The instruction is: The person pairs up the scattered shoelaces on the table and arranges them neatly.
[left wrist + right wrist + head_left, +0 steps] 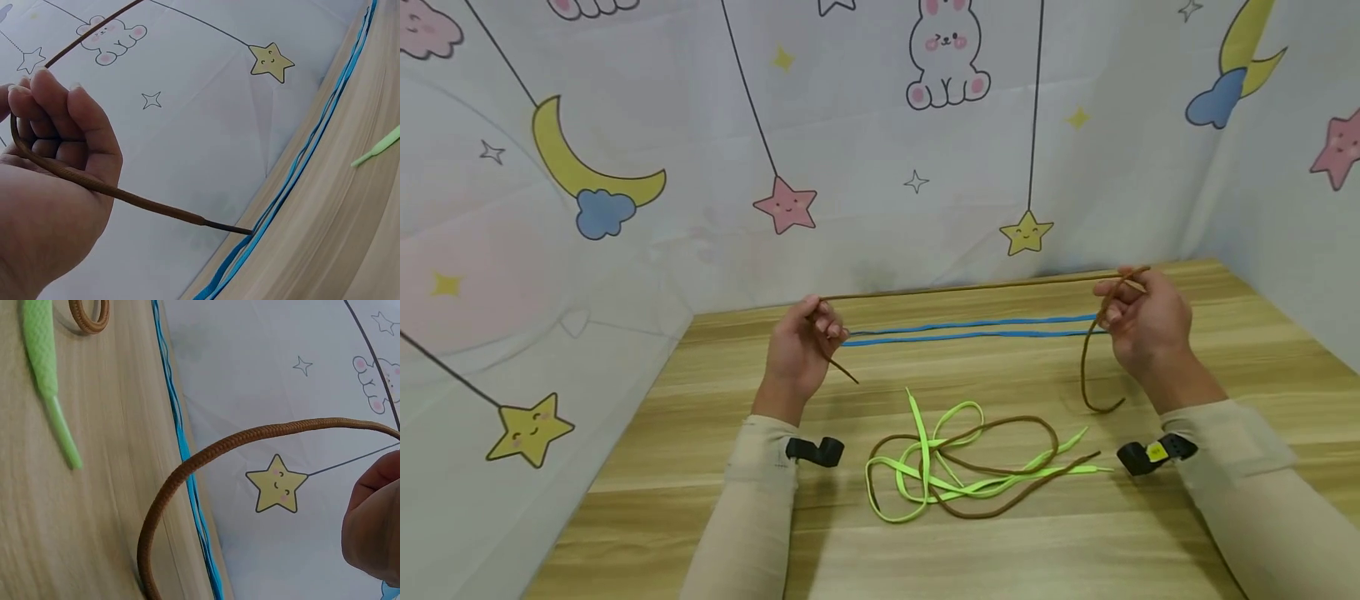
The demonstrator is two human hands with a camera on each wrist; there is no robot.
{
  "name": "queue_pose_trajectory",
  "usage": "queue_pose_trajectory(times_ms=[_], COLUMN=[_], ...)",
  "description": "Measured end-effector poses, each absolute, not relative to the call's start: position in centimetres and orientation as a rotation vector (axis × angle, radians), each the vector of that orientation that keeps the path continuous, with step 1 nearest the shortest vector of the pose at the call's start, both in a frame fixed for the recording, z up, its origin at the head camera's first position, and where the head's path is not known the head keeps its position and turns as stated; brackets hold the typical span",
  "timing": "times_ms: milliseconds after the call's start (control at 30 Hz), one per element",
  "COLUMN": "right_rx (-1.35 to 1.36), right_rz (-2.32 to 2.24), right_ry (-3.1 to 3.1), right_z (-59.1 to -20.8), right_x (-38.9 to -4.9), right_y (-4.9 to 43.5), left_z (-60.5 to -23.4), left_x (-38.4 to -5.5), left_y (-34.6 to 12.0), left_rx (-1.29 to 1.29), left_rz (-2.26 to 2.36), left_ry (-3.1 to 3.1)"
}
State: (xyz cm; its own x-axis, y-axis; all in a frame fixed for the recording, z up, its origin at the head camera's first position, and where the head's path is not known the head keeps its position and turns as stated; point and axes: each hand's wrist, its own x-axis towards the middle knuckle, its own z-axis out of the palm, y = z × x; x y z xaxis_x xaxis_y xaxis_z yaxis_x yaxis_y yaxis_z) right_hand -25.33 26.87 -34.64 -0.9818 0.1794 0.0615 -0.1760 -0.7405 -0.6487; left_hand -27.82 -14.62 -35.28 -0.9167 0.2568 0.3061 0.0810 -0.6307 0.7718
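A brown shoelace [962, 288] is stretched nearly straight between my two raised hands, above the table's back part. My left hand [801, 346] pinches it near one end; the dark-tipped tail [156, 207] hangs across the palm in the left wrist view. My right hand [1153, 321] pinches the other side, and a longer curved tail [206, 456] droops below it. Just beyond and below the hands, blue shoelaces [973, 335] lie in two near-parallel lines on the table. The right wrist view shows only part of the right hand, at its edge.
Nearer me on the wooden table [700, 492], neon green shoelaces [925, 454] lie tangled with another brown shoelace [1000, 510]. A white printed curtain [865, 125] hangs behind the table and along its sides.
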Motion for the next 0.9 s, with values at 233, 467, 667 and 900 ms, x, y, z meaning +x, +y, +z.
queue_pose_trajectory(times_ms=[233,467,667,900], right_rx=[0.062,0.123,0.187,0.181], right_rz=[2.858,2.932,2.987,3.013], right_ry=[-0.985,-0.867,-0.706,-0.603], right_z=[-35.0,-35.2,-35.4,-35.4], right_x=[-25.3,-25.4,-25.5,-25.8], right_y=[27.0,27.5,27.9,28.1], left_z=[-35.6,-35.9,-36.1,-36.3], left_x=[-28.1,-28.3,-28.5,-28.6], left_y=[-15.1,-15.3,-15.5,-15.7], left_rx=[0.515,0.463,0.381,0.304], left_rz=[2.727,2.745,2.764,2.801], left_ry=[1.295,1.314,1.324,1.298])
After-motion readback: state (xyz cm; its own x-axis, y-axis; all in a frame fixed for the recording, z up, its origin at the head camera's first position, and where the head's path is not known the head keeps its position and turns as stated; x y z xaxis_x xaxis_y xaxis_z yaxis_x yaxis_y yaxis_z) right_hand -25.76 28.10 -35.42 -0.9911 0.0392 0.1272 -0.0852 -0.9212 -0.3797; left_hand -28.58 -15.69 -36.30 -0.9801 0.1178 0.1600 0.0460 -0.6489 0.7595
